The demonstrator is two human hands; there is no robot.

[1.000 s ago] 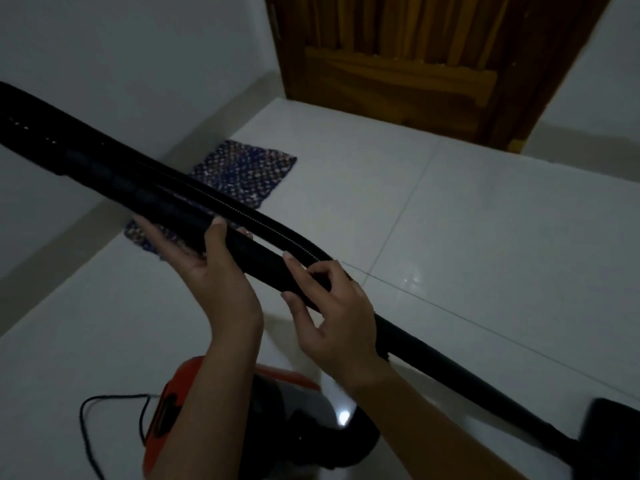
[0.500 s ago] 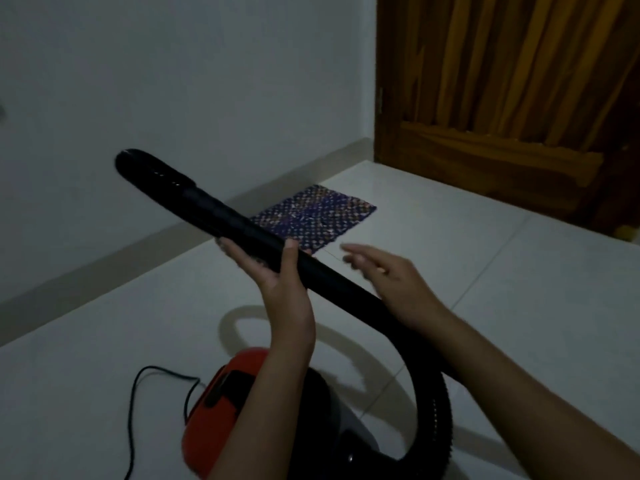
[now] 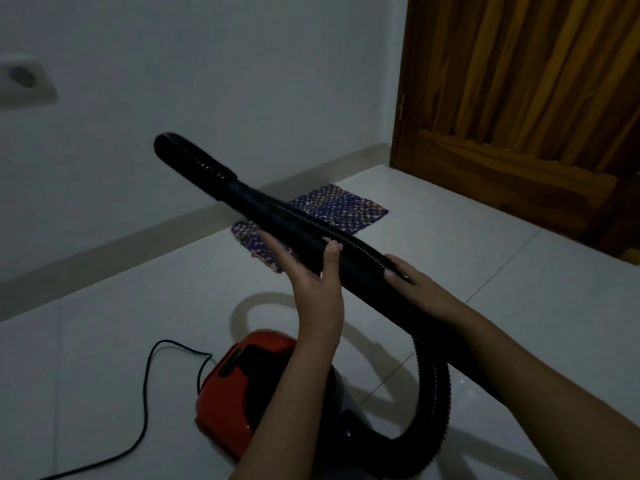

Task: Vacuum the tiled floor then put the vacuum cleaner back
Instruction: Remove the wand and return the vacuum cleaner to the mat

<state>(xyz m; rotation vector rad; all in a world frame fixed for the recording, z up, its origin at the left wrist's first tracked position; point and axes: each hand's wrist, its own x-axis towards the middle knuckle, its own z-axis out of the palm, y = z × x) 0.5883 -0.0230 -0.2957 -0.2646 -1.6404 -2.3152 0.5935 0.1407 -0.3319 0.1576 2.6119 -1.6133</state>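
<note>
Left hand [image 3: 313, 282] and right hand [image 3: 420, 285] grasping black wand [image 3: 287, 223] — red vacuum cleaner [image 3: 242, 386] near, mat [image 3: 322, 216] by far wall, open tiled floor [image 3: 467, 258] right.

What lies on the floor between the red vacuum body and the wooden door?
In the head view, between the vacuum body and the door lies bare white tile; the held tube crosses above. The patterned mat lies left, by the wall.

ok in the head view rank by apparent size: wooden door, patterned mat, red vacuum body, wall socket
1. wooden door
2. red vacuum body, partly hidden by an arm and nearer the camera
3. patterned mat, partly hidden; close to the vacuum body, unsure
4. wall socket
</note>
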